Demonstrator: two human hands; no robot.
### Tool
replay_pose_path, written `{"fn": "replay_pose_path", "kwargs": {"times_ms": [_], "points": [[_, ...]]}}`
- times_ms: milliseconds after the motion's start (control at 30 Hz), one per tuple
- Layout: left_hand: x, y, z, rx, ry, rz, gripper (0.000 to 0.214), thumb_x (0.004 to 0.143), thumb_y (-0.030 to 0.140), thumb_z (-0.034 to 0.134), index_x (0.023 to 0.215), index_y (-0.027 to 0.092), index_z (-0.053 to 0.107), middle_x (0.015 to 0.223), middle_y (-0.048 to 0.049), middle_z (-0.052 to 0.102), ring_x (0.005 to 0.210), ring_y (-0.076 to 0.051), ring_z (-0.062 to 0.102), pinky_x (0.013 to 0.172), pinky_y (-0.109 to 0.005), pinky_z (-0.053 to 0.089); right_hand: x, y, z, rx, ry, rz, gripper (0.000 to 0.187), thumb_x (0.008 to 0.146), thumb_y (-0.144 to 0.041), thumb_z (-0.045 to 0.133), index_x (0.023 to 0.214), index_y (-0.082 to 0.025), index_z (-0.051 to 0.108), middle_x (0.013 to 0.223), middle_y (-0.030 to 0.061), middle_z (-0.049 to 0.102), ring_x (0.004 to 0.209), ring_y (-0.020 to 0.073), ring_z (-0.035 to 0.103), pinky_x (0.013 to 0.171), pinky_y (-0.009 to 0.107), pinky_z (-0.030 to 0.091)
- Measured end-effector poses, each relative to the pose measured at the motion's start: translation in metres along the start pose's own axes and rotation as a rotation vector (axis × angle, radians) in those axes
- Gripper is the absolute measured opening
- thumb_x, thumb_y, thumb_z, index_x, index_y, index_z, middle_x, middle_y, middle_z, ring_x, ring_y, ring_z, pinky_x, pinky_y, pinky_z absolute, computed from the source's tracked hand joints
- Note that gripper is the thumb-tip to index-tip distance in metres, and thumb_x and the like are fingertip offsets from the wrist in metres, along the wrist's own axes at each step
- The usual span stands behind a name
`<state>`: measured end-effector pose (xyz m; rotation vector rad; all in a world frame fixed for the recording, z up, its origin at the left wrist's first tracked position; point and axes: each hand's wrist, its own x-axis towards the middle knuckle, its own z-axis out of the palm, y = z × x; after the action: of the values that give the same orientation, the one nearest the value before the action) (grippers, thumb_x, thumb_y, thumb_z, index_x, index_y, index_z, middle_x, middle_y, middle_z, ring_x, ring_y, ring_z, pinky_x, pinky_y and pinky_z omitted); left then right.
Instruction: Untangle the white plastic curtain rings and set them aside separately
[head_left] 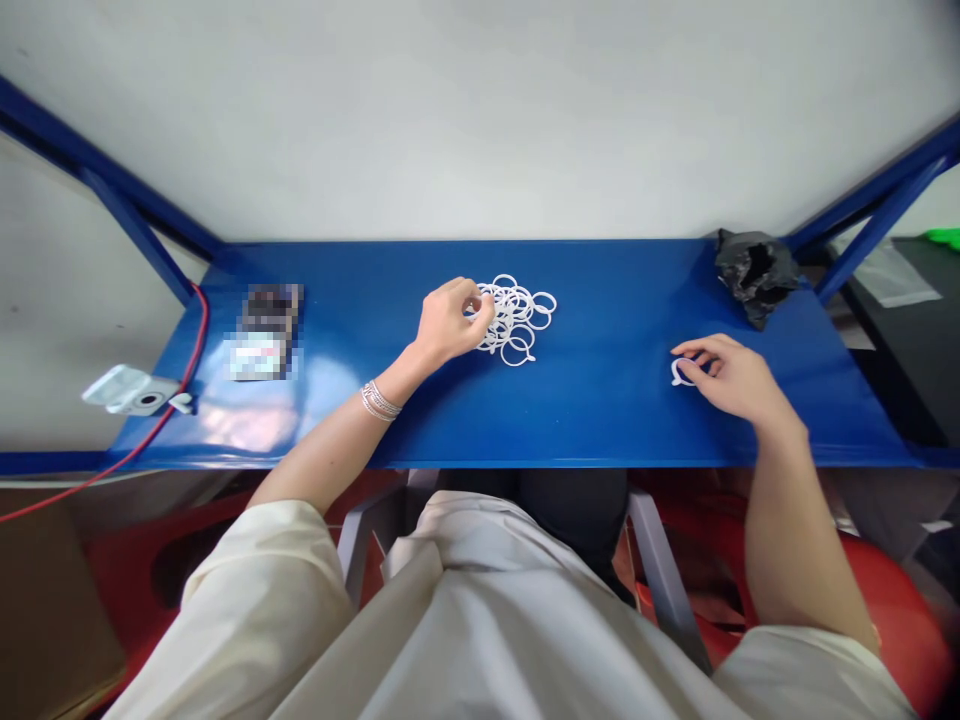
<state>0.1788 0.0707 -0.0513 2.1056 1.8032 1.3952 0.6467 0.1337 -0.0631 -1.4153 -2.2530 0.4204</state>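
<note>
A heap of several white plastic rings (519,315) lies on the blue table (600,420) near its middle. My left hand (448,322), bangles on the wrist, reaches into the heap's left side with its fingers pinched on one of the rings. Farther right, my right hand (731,378) rests on the tabletop, its curled fingers pinching a single white ring (681,372) that touches the surface.
A crumpled black plastic bag (754,270) sits at the back right corner. A blurred flat object (264,330) lies at the left, with a small white device (135,392) and a red cable (196,345) at the left edge. Red chairs stand below the table.
</note>
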Motion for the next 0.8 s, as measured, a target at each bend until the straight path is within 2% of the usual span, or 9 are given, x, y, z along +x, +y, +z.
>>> {"fn": "replay_pose_path", "kwargs": {"times_ms": [100,167,233,333,467,600,700,800], "points": [[-0.002,-0.006,0.009,0.122,-0.018,0.038,0.038,0.100,0.054,0.067,0.086,0.019,0.062,0.085,-0.0094,0.060,0.084,-0.025,0.057,0.084,-0.042,0.047,0.015,-0.034,0.008,0.012,-0.028,0.012,0.011,0.085,-0.017,0.078,0.086,-0.027,0.079,0.086,0.0078,0.078,0.069,0.0199,0.069,0.070,0.039,0.054],[-0.005,-0.010,0.013,0.167,-0.069,0.033,0.053,0.095,0.070,0.068,0.099,0.018,0.067,0.100,-0.0148,0.062,0.097,-0.031,0.059,0.094,-0.049,0.048,0.029,-0.062,0.013,0.063,-0.035,-0.025,0.003,0.088,-0.023,0.075,0.089,-0.025,0.078,0.085,0.0065,0.077,0.068,0.0198,0.068,0.070,0.039,0.054],[-0.008,-0.012,0.016,0.184,-0.126,0.006,0.068,0.090,0.082,0.066,0.112,0.018,0.068,0.113,-0.0189,0.061,0.106,-0.036,0.058,0.099,-0.055,0.047,0.044,-0.094,0.019,0.113,-0.039,-0.065,0.006,0.089,-0.027,0.072,0.091,-0.023,0.076,0.082,0.0056,0.076,0.069,0.0203,0.068,0.070,0.037,0.053],[-0.010,-0.010,0.017,0.162,-0.174,-0.030,0.075,0.091,0.085,0.060,0.126,0.018,0.067,0.122,-0.0213,0.058,0.112,-0.039,0.057,0.103,-0.058,0.045,0.069,-0.142,0.032,0.205,-0.063,-0.122,0.004,0.088,-0.025,0.070,0.088,-0.022,0.071,0.078,0.0045,0.074,0.067,0.0190,0.065,0.070,0.036,0.051],[-0.010,0.000,0.011,0.118,-0.120,-0.001,0.069,0.097,0.077,0.060,0.133,0.019,0.066,0.125,-0.0203,0.059,0.116,-0.038,0.057,0.106,-0.058,0.044,0.096,-0.194,0.059,0.336,-0.057,-0.200,0.003,0.087,-0.020,0.068,0.089,-0.021,0.066,0.082,0.0039,0.074,0.068,0.0177,0.064,0.071,0.034,0.050],[-0.009,0.011,0.008,0.053,-0.082,0.074,0.057,0.100,0.072,0.059,0.121,0.020,0.070,0.115,-0.0148,0.064,0.110,-0.032,0.061,0.105,-0.056,0.046,0.108,-0.216,0.088,0.430,0.029,-0.204,0.005,0.088,-0.019,0.066,0.093,-0.021,0.064,0.086,0.0038,0.075,0.068,0.0168,0.063,0.069,0.033,0.049],[-0.009,0.017,0.007,-0.035,-0.060,0.101,0.043,0.106,0.061,0.057,0.108,0.020,0.070,0.105,-0.0108,0.068,0.101,-0.027,0.064,0.100,-0.051,0.049,0.105,-0.219,0.104,0.463,0.114,-0.240,0.013,0.092,-0.019,0.061,0.102,-0.022,0.068,0.089,0.0031,0.075,0.066,0.0159,0.062,0.070,0.033,0.050],[-0.010,0.023,0.008,-0.184,-0.077,0.086,0.033,0.108,0.050,0.057,0.099,0.021,0.070,0.095,-0.0083,0.072,0.089,-0.022,0.064,0.089,-0.043,0.052,0.098,-0.217,0.112,0.395,0.173,-0.315,0.013,0.098,-0.025,0.060,0.099,-0.022,0.072,0.089,0.0044,0.076,0.069,0.0173,0.063,0.072,0.034,0.051]]}}
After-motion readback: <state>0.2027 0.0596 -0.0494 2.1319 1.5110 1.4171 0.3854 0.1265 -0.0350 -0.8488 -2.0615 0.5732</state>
